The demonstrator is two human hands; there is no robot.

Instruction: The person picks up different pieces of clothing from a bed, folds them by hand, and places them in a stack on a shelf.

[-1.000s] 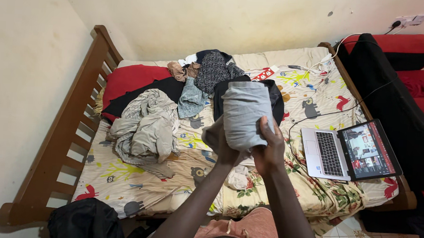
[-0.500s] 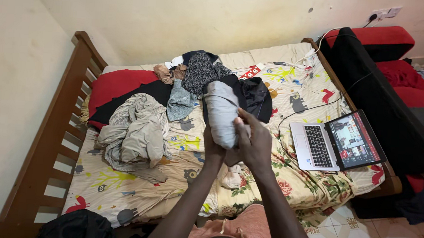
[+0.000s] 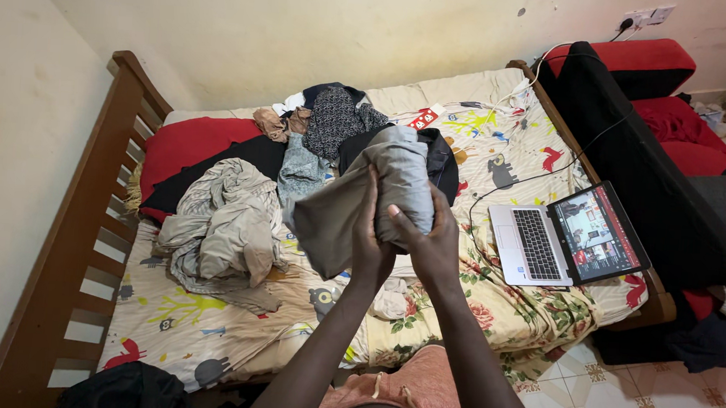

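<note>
A cramped bedroom with a cream wall, and a wooden-framed bed (image 3: 84, 237) under a cartoon-printed sheet strewn with crumpled laundry. Above it the person holds a soft grey cotton garment (image 3: 372, 192) up in the air, half rolled — the left hand (image 3: 370, 248) is clenched round its lower bunch and the right hand (image 3: 429, 243) is closed on the rolled part beside it. One loose flap hangs down to the left, so the roll could slacken and fall open if either grip eases. An open silver laptop (image 3: 566, 242) sits near the mattress edge with a black cable (image 3: 532, 179) trailing across the sheet — a dropped or swung garment could snag that cable.
</note>
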